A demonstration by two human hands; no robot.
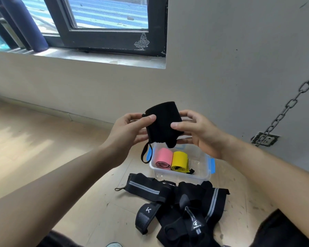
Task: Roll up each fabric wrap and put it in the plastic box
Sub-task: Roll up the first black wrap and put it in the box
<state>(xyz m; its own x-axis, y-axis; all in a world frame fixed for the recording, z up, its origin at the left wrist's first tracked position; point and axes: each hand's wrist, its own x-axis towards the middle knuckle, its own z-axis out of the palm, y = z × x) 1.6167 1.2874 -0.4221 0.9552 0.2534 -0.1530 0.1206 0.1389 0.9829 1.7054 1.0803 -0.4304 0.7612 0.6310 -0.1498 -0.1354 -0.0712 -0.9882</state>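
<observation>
Gripping the rolled black wrap (163, 120), both hands (left hand (130, 133), right hand (199, 133)), thumbs in front.

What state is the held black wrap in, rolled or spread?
Rolled: the wrap is a compact bundle between left hand and right hand; only its loop dangles.

A chain (291, 104) reaches a wall socket (268, 139); blue bottles (25, 24), perhaps, stand on the windowsill (100, 58).

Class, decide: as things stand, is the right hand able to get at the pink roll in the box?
Probably not yet: the right hand grips the black wrap together with the left hand. The pink roll itself lies uncovered in the open box below.
</observation>
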